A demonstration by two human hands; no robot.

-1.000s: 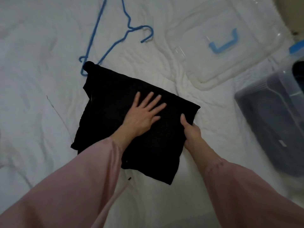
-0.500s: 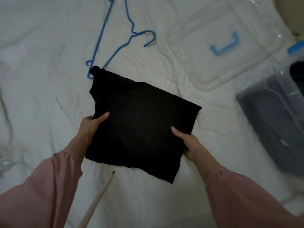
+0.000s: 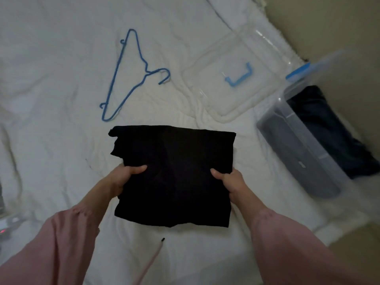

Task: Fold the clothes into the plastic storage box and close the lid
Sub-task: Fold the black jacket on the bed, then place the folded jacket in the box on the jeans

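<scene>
- Folded black garment [image 3: 174, 173]: a roughly square bundle at the centre of the view, over the white bedding [image 3: 51, 99] (whether it rests on it or is lifted clear cannot be told).
- Left hand [image 3: 123, 179]: grips the garment's 9 o'clock edge, thumb on top, fingers curled underneath.
- Right hand [image 3: 232, 182]: grips the 3 o'clock edge the same way, thumb on top.
- Plastic storage box [image 3: 287, 145]: at 3 o'clock from the garment, apart from it, uncovered, with dark folded clothing [image 3: 329, 132] inside.
- Clear lid [image 3: 216, 93]: at 1 o'clock, lying flat on the bedding, blue handle [image 3: 239, 76] at its middle.
- Blue hanger [image 3: 127, 79]: at 11 o'clock, flat on the bedding, near the garment's far edge.
</scene>
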